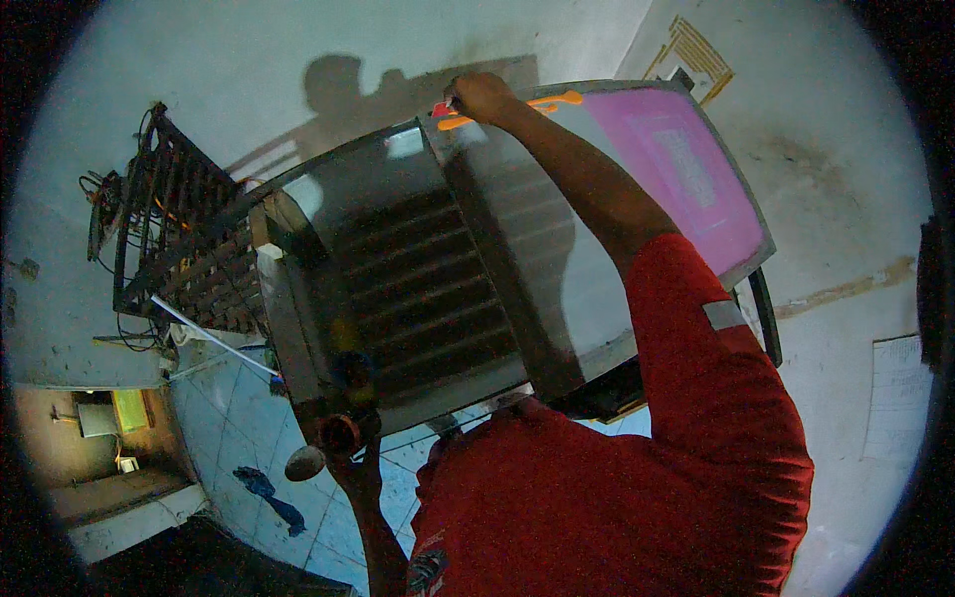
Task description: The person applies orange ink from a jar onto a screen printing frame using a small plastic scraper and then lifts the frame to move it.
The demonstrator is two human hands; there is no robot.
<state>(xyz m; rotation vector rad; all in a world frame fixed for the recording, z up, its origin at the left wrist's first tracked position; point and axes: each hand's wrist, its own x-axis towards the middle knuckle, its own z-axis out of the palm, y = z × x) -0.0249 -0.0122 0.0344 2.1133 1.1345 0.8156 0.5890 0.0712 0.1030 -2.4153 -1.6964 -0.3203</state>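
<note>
My right hand (479,99) reaches to the far edge of a large framed panel (388,259), closed round something small; a red piece (441,109) shows beside it. Orange strip-like tools (562,99) lie along that edge. My left hand (353,463) grips a round dark container (338,436) with a reddish-brown inside at the near left corner, with a pale oval object (303,464) beside it. The panel has a dark middle, pale areas and a pink section (676,179) at the right end.
A dark slatted rack (189,219) with cables stands at the left, a pale pole (214,333) slanting below it. A blue cloth (257,486) lies on the tiled floor (229,428). A wall (826,179) is behind and right; a lit doorway or recess (99,448) shows lower left.
</note>
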